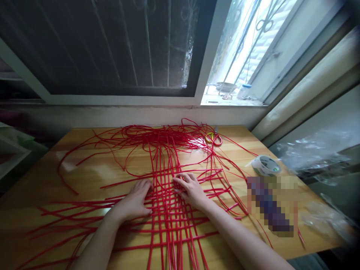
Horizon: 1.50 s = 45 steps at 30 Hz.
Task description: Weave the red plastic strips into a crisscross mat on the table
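Observation:
Red cords in a loose criss-cross weave [168,213] lie on the wooden table in front of me. My left hand [137,200] rests at the weave's left edge, thumb and fingers apart, its fingertips touching the outer strands. My right hand [191,191] lies over the right edge, its fingers stretched toward the middle strands. Neither hand visibly grips a cord. Loose cord ends [75,219] fan out to the left, with more ends [219,190] to the right. A tangled heap of red cord [160,137] spreads along the table's far side.
Scissors [213,138] with yellow and red handles lie beside the heap. A roll of tape [266,165] sits on the table's [239,150] right side, near a pixelated patch [271,206] and clear plastic wrapping [315,157]. A framed window [123,48] stands behind.

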{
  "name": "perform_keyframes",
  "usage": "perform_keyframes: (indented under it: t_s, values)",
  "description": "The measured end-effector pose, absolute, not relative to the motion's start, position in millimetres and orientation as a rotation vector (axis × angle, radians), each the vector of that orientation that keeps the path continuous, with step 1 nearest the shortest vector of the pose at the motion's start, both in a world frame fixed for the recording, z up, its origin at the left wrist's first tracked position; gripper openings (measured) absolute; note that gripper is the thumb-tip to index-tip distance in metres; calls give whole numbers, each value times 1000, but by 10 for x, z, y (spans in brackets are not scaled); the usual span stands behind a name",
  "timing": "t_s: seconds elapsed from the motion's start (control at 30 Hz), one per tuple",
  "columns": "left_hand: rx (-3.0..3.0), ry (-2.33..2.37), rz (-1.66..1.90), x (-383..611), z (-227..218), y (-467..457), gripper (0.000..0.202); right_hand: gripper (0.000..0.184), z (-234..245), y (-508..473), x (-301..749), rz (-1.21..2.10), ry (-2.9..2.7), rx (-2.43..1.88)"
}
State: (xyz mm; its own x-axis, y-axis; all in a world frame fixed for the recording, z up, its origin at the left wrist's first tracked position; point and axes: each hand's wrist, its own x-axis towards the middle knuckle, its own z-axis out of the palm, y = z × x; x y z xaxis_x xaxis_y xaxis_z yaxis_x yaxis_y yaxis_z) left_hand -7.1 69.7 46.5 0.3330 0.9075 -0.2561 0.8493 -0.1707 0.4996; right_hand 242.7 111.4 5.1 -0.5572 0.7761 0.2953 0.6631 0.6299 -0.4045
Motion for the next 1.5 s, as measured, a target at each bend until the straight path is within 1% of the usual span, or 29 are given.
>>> perform_keyframes:
  t_s: [0.13, 0.23, 0.3, 0.43, 0.5, 0.6, 0.7, 0.77, 0.83, 0.93, 1.03, 1.3, 1.43, 1.5]
  values:
    - [2062, 1583, 87, -6, 407, 693, 71, 41, 59, 1111, 2424, 331, -2407, -1137]
    - [2087, 1613, 92, 20, 383, 694, 76, 39, 66, 1113, 2420, 324, -2412, -1128]
    - [2099, 1618, 116, 14, 403, 701, 74, 39, 69, 1115, 2420, 324, -2412, -1121]
    - [2166, 1604, 244, -9, 458, 720, 61, 37, 59, 1122, 2423, 319, -2419, -1124]
    - [2250, 1585, 279, 24, 421, 723, 69, 38, 38, 1129, 2423, 300, -2427, -1142]
    - [2399, 1596, 239, 153, 263, 704, 90, 47, -5, 1137, 2417, 208, -2449, -1182]
    - [2459, 1733, 192, 322, 82, 664, 87, 52, -27, 1137, 2407, 118, -2501, -1192]
    - [2449, 1846, 193, 426, -3, 632, 88, 47, -24, 1133, 2399, 93, -2541, -1175]
    - [2417, 1946, 216, 518, -56, 599, 93, 42, -19, 1125, 2392, 82, -2567, -1151]
    - [2362, 2040, 262, 647, -99, 559, 98, 40, -31, 1109, 2382, 76, -2570, -1142]
    - [2299, 2111, 321, 757, -129, 547, 95, 41, -65, 1094, 2377, 63, -2576, -1139]
    - [2182, 2165, 449, 981, -173, 565, 71, 46, -175, 1097, 2368, 54, -2577, -1129]
    - [2156, 2087, 480, 1026, -106, 608, 73, 48, -157, 1111, 2373, 40, -2541, -1157]
    - [2185, 2033, 546, 961, -42, 666, 69, 47, -115, 1147, 2393, 9, -2460, -1249]
